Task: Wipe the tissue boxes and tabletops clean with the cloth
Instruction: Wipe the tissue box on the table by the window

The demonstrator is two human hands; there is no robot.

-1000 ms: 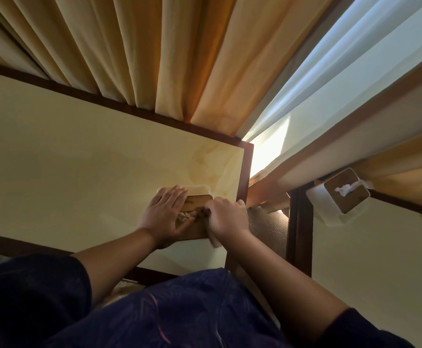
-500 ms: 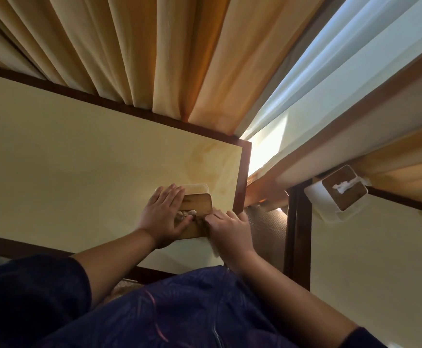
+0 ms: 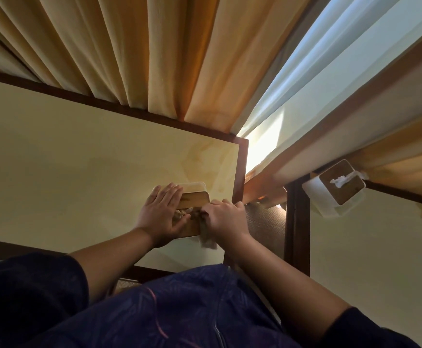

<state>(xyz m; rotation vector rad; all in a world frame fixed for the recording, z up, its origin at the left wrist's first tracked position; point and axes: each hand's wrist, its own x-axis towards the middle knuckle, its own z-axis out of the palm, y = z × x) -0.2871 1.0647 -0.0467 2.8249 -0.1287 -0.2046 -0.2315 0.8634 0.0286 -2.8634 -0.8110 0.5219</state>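
L hand [image 3: 163,213] flat w/ fingers straight, R hand [image 3: 223,217] curled, both forearms reaching fwd.

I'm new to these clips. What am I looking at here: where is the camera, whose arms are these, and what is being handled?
There is no machine: a person wears one wide-angle camera on the head, looking down at their own bare arms. The left hand rests flat on a wooden-lidded tissue box, steadying it on a cream tabletop. The right hand grips a grey cloth against the box. A second tissue box stands on the neighbouring table, beside the curtains.
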